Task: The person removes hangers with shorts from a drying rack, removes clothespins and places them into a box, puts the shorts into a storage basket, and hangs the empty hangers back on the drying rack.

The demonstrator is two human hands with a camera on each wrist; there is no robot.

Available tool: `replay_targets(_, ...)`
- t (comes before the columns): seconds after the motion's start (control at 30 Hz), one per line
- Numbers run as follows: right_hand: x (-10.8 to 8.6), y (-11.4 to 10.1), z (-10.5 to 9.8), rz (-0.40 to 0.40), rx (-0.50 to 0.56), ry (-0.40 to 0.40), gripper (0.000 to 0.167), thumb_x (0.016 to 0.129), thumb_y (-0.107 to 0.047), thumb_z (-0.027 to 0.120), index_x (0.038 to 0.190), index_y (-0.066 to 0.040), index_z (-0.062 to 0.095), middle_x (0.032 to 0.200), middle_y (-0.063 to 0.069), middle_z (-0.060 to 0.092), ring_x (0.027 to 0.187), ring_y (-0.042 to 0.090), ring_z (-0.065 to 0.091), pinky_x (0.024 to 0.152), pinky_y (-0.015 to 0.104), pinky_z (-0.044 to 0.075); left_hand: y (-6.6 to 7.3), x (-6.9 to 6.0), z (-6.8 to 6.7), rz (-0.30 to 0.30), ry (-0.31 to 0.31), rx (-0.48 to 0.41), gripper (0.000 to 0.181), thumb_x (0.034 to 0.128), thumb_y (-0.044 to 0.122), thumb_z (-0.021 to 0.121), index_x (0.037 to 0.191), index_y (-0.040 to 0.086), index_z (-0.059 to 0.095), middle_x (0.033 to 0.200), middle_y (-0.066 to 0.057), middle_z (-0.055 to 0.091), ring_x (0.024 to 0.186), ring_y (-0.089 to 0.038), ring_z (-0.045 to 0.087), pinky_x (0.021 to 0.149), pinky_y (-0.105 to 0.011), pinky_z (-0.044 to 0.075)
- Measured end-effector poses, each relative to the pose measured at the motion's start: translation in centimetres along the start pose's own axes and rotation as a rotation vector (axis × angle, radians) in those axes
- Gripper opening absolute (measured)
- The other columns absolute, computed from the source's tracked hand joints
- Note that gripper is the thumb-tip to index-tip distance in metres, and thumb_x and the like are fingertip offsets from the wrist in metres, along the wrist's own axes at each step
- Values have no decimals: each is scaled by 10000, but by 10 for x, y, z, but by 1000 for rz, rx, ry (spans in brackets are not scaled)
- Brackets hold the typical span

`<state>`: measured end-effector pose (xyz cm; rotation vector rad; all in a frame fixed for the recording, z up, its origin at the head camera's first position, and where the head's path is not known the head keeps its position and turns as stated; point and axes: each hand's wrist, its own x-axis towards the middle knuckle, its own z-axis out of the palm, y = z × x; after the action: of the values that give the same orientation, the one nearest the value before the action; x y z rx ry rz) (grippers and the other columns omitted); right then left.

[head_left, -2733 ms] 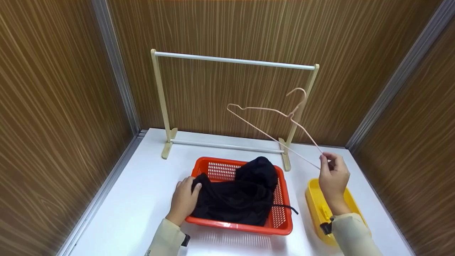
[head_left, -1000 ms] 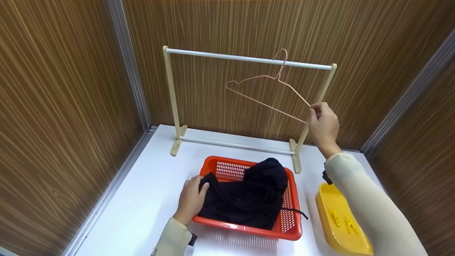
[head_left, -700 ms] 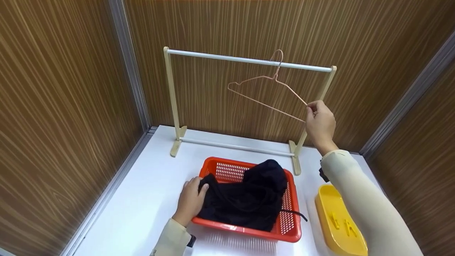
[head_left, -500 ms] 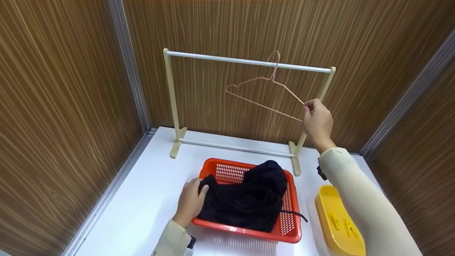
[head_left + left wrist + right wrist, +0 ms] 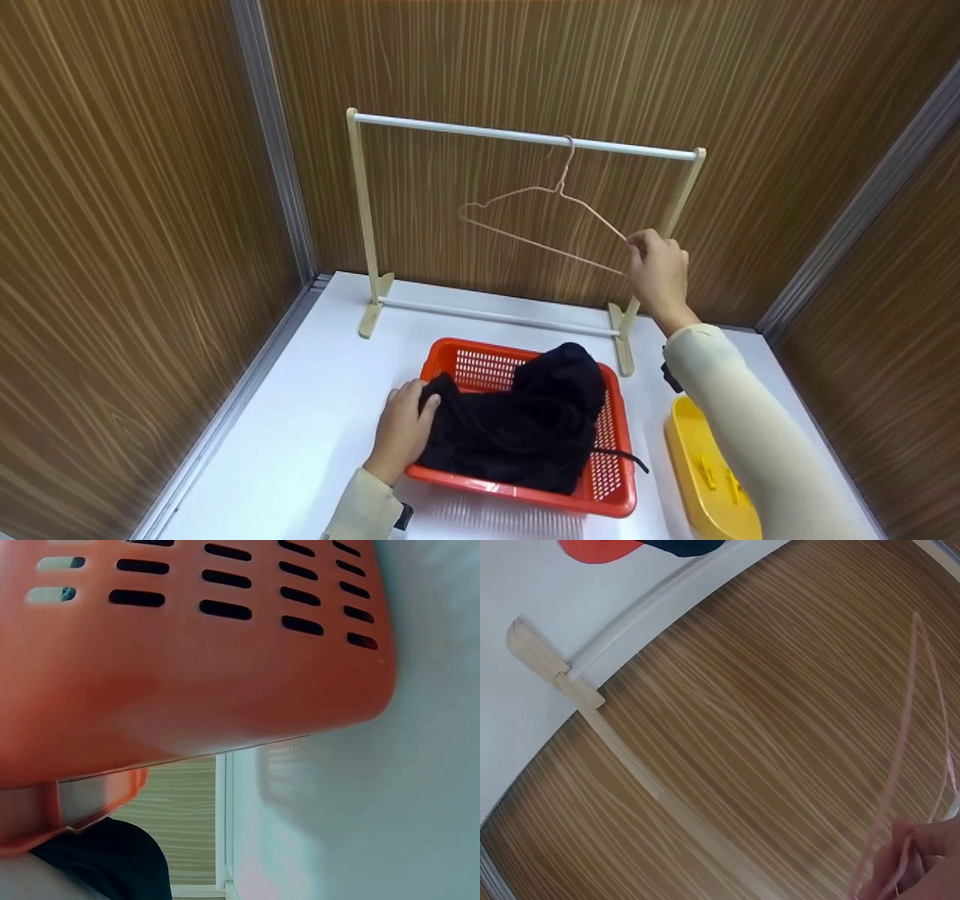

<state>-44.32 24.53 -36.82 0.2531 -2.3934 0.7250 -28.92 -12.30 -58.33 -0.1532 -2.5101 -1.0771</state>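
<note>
A thin pink clothes hanger [image 5: 562,191] has its hook over the top rail of the clothes rack [image 5: 480,133]. My right hand [image 5: 658,276] pinches the hanger's right end, seen in the right wrist view as pink wire [image 5: 904,727] between the fingers. A black garment [image 5: 517,427] with a dark cord lies bunched in the red basket [image 5: 525,491]. At the basket's left rim my left hand [image 5: 403,427] grips the garment's edge. In the left wrist view the basket wall [image 5: 187,682] fills most of the picture; little of the hand shows.
A yellow tray [image 5: 694,480] with yellow clothespins [image 5: 707,472] stands at the right, partly under my right forearm. The rack's wooden feet [image 5: 621,341] rest on the white table [image 5: 285,420] behind the basket. Wood-patterned walls [image 5: 135,225] enclose three sides.
My right hand has carried the hanger up and left from above the yellow tray to the rack, then lowered it so the hook sits on the rail. The left hand stays on the garment.
</note>
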Motion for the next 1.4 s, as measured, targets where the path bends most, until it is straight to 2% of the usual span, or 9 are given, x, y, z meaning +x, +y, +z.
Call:
replay_targets(0.1, -4, 4, 0, -3, -21, 0, 197, 1039, -81, 575, 1183, 19, 666, 1142, 207, 716, 1158, 410, 563, 1070, 562, 286, 0, -1, 0, -5, -3, -3, 132, 1046, 240, 618, 1068, 110, 629, 998, -18, 653, 881, -205, 533, 821, -424, 453)
replay_targets(0.23, -15, 9, -1, -21, -20, 61, 231, 1017, -53, 555, 1213, 34, 641, 1194, 228, 683, 1226, 439, 531, 1106, 596, 269, 0, 0, 1, -6, 0, -9, 131, 1046, 243, 616, 1067, 114, 624, 993, -18, 645, 888, -212, 532, 826, -427, 452)
replay_targets(0.4, -51, 15, 6, -192, -9, 147, 207, 930, 19, 582, 1126, 48, 643, 1043, 257, 662, 1016, 472, 576, 913, 614, 393, -1, -1, 0, -12, -7, -23, 137, 1047, 250, 615, 1081, 118, 625, 1006, -18, 648, 895, -211, 532, 833, -428, 454)
replay_targets(0.53, -95, 21, 8, -315, 22, 128, 185, 870, 58, 642, 1054, 45, 654, 948, 236, 650, 891, 448, 582, 820, 573, 435, 0, -4, 0, -32, -31, -34, 145, 1051, 261, 610, 1091, 122, 625, 1017, -15, 650, 896, -203, 527, 839, -422, 455)
replay_targets(0.83, -178, 19, 11, -147, 193, 130, 173, 844, 142, 638, 986, 49, 674, 935, 168, 672, 865, 300, 632, 815, 356, 490, -1, -3, 0, -4, -17, -15, 134, 1037, 236, 634, 1079, 108, 628, 1001, -30, 653, 887, -223, 543, 827, -432, 458)
replay_targets(0.93, -198, 17, 20, -128, 218, 121, 193, 828, 145, 650, 991, 45, 675, 941, 155, 682, 875, 297, 640, 823, 369, 497, 0, 0, -1, -3, -13, -10, 128, 1035, 229, 635, 1072, 106, 629, 997, -36, 656, 881, -230, 542, 820, -434, 456)
replay_targets(1.1, -223, 17, 44, -179, 127, 22, 286, 824, 80, 718, 1102, 33, 670, 1132, 211, 676, 1056, 397, 639, 940, 531, 480, 2, 4, -2, 16, -6, 20, 135, 1039, 221, 626, 1065, 88, 620, 987, -55, 647, 863, -245, 529, 804, -439, 450)
replay_targets(1.23, -238, 25, 60, -235, 26, -18, 358, 792, 59, 773, 1136, 49, 675, 1238, 280, 650, 1101, 467, 634, 957, 582, 485, 2, 2, 0, 27, -18, 47, 151, 1042, 230, 624, 1073, 82, 627, 994, -57, 650, 870, -248, 538, 810, -441, 457)
replay_targets(1.4, -250, 29, 67, -243, -49, -38, 265, 803, 15, 776, 1053, 11, 689, 1131, 224, 686, 1001, 427, 669, 902, 549, 516, 4, -1, 0, 46, -11, 93, 160, 1035, 236, 634, 1067, 79, 629, 976, -59, 644, 861, -254, 534, 800, -437, 453)
